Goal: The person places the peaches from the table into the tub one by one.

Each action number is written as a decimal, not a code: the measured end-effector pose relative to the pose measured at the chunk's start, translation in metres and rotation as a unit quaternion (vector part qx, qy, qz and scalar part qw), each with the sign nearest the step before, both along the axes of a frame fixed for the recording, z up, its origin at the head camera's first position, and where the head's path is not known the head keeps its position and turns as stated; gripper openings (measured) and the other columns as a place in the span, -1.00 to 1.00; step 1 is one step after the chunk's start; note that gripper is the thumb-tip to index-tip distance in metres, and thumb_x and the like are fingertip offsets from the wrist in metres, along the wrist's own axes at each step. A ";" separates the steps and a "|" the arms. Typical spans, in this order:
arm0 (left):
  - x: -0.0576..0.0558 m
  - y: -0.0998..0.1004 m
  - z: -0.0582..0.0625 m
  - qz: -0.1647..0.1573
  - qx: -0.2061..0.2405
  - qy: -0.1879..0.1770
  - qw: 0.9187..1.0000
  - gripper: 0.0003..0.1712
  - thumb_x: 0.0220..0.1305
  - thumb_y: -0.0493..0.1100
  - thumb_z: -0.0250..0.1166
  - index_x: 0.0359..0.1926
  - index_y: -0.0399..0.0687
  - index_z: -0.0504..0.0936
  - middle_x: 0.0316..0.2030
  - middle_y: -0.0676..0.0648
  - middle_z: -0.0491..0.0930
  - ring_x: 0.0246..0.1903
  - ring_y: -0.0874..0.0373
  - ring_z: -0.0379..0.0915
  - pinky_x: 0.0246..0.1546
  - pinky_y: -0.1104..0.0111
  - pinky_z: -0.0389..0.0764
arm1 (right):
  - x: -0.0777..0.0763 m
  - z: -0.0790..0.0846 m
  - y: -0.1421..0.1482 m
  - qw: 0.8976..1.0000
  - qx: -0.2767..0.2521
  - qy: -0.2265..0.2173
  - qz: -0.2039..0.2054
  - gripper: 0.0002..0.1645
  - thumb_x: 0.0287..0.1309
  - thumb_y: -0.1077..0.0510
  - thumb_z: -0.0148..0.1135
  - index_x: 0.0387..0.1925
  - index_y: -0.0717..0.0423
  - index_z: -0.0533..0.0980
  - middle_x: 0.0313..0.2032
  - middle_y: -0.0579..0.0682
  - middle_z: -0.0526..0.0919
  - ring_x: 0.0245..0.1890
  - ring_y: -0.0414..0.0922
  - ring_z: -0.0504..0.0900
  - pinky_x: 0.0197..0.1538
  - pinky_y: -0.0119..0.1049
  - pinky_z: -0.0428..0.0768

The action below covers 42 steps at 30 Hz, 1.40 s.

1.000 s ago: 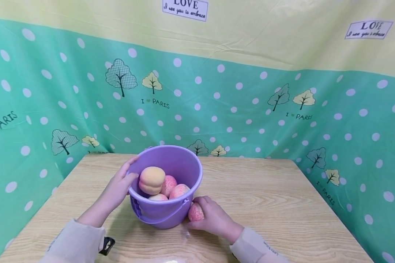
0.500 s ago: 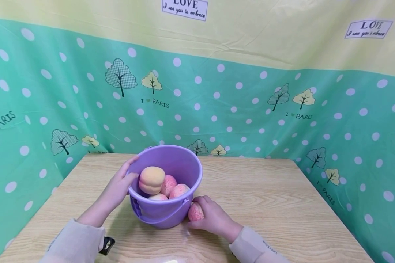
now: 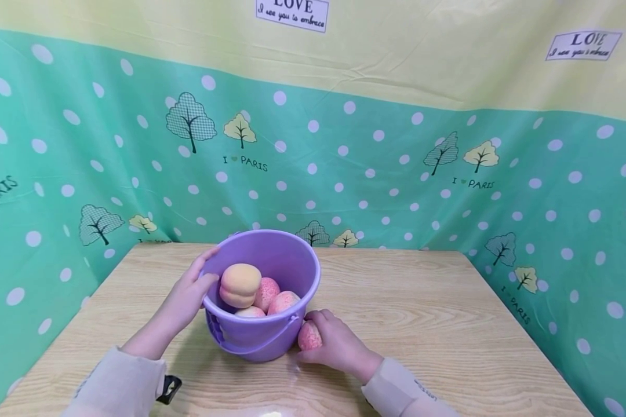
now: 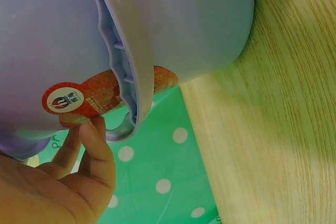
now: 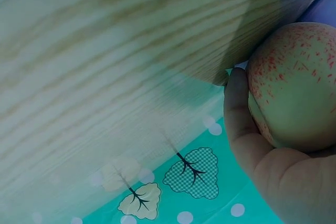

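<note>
A purple bucket (image 3: 255,335) stands on the wooden table, its handle hanging down the near side. My left hand (image 3: 190,295) grips the bucket's left rim, thumb over the edge and fingers against the outer wall. In the left wrist view, fingertips touch the wall by a red sticker (image 4: 97,93). Inside lie a yellowish peach (image 3: 241,285) on top and pink-speckled peaches (image 3: 266,292) beside and below it. My right hand (image 3: 339,346) holds another pink-speckled peach (image 3: 309,336) low beside the bucket's right side; the right wrist view shows fingers curled round this peach (image 5: 299,87).
The wood-grain table (image 3: 422,336) extends to the right and behind the bucket. A green and yellow printed cloth (image 3: 365,150) hangs behind and along both sides. A black clip-like piece (image 3: 169,389) shows at the left sleeve.
</note>
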<state>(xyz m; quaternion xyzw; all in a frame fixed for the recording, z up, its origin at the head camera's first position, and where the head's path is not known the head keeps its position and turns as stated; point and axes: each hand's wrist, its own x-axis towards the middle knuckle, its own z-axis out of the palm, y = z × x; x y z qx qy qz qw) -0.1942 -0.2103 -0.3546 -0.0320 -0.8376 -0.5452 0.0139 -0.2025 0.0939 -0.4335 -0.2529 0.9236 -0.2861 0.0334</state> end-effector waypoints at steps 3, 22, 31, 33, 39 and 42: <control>0.000 0.000 0.000 0.001 -0.001 -0.001 1.000 -0.29 0.48 -0.18 -0.11 0.58 0.03 -0.07 0.46 -0.42 0.10 0.19 -0.21 0.39 -0.20 0.32 0.60 | 0.000 0.000 -0.001 1.000 0.002 -0.003 -0.002 -0.11 -0.22 -0.19 0.59 0.15 0.09 0.49 -0.03 -0.01 0.58 -0.05 -0.09 0.59 0.10 -0.13 0.62; 0.001 -0.001 0.001 0.002 -0.003 0.004 1.000 -0.29 0.48 -0.19 -0.11 0.58 0.04 -0.06 0.46 -0.38 0.12 -0.11 0.04 0.50 -0.30 0.35 0.59 | 0.000 0.000 -0.003 1.000 0.005 0.001 -0.002 -0.13 -0.23 -0.16 0.58 0.14 0.10 0.48 -0.08 -0.02 0.56 -0.11 -0.13 0.57 0.04 -0.19 0.62; 0.002 0.000 0.001 0.000 0.001 0.006 1.000 -0.29 0.48 -0.19 -0.11 0.58 0.04 -0.06 0.46 -0.41 0.10 0.13 -0.16 0.42 -0.25 0.33 0.60 | 0.000 -0.002 -0.002 1.000 0.004 0.003 -0.001 -0.13 -0.22 -0.14 0.57 0.15 0.10 0.48 -0.08 -0.03 0.56 -0.12 -0.14 0.56 0.02 -0.21 0.62; 0.003 0.000 0.001 0.000 -0.001 0.007 1.000 -0.29 0.48 -0.19 -0.11 0.58 0.04 -0.05 0.47 -0.40 0.10 0.13 -0.15 0.42 -0.25 0.33 0.60 | -0.001 -0.003 -0.002 1.000 0.005 0.002 -0.001 -0.13 -0.22 -0.14 0.57 0.15 0.10 0.48 -0.07 -0.03 0.56 -0.12 -0.14 0.57 0.03 -0.21 0.62; 0.002 0.000 0.002 0.002 -0.003 0.006 1.000 -0.29 0.48 -0.18 -0.11 0.58 0.05 -0.05 0.45 -0.39 0.13 -0.02 -0.05 0.48 -0.28 0.33 0.59 | -0.001 -0.002 -0.001 1.000 0.009 0.002 -0.001 -0.13 -0.21 -0.15 0.56 0.16 0.10 0.48 -0.07 -0.02 0.56 -0.11 -0.13 0.57 0.04 -0.19 0.62; 0.002 0.000 0.001 0.000 0.002 0.004 1.000 -0.29 0.48 -0.19 -0.11 0.58 0.03 -0.06 0.46 -0.41 0.11 0.05 -0.11 0.46 -0.26 0.32 0.60 | -0.002 -0.001 -0.001 1.000 0.010 -0.004 0.001 -0.13 -0.20 -0.15 0.56 0.16 0.10 0.48 -0.05 -0.01 0.56 -0.11 -0.12 0.57 0.04 -0.19 0.62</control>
